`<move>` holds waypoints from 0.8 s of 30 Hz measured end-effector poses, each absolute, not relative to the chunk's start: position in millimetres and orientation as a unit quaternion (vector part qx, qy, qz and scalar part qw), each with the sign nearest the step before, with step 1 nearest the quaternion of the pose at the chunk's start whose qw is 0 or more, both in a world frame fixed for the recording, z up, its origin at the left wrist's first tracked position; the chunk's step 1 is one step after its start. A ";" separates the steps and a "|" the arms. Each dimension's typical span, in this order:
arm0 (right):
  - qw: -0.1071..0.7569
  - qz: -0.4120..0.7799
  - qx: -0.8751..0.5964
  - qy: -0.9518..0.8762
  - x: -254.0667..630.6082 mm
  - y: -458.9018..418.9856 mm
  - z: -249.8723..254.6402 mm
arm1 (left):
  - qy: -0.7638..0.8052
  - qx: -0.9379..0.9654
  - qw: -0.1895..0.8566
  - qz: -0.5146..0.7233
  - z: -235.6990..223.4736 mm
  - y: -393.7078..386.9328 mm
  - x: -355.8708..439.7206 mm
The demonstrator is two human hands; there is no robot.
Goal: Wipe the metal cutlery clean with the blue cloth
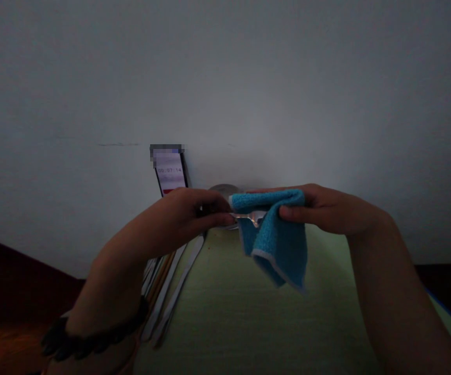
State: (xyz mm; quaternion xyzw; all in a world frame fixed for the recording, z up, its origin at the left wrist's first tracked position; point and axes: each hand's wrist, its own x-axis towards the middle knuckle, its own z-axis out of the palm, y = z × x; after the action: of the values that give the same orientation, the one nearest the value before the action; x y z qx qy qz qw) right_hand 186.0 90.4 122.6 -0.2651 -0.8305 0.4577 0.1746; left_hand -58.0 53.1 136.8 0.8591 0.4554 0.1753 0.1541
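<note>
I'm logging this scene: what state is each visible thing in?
Phone: propped up, screen lit
Blue cloth: folded over, corners hanging
Fork: held, tines partly covered
Left hand: closed on the fork
Right hand: gripping the blue cloth
Cutlery and chopsticks: lying side by side
Round dish: mostly hidden
Beaded bracelet: worn

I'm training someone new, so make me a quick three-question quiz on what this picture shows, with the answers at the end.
1. Multiple choice. The right hand holds:
A. a red sponge
B. a blue cloth
C. a glass cup

2. True or false: the left hand is empty.

3. Short answer: on which side of the person does the metal and wooden-looking cutlery lie on the table, left or right?

Key:
1. B.
2. False; it grips a metal utensil, whose far end reaches the cloth.
3. Left.
</note>
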 end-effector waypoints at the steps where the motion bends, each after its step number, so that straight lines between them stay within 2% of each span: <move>1: 0.158 0.447 -0.270 -0.838 185.7 91.0 123.3 | 0.460 0.860 0.136 0.175 137.4 53.1 -57.2; 5: 0.135 0.414 -0.268 -0.859 182.1 90.4 126.5 | 0.476 0.860 0.073 0.170 139.4 52.4 -55.5; 14: 0.147 0.369 -0.278 -0.875 170.2 86.2 132.2 | 0.481 0.864 -0.009 0.152 141.6 44.1 -51.0; 24: 0.154 0.280 -0.295 -0.900 155.9 82.9 136.0 | 0.453 0.883 0.024 0.122 144.8 46.3 -42.0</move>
State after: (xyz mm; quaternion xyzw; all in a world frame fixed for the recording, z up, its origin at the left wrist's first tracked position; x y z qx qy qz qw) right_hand 155.9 82.9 136.0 -0.2953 -0.9002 0.2804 0.1542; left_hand -42.0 46.3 144.8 0.8830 0.4525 0.1222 0.0237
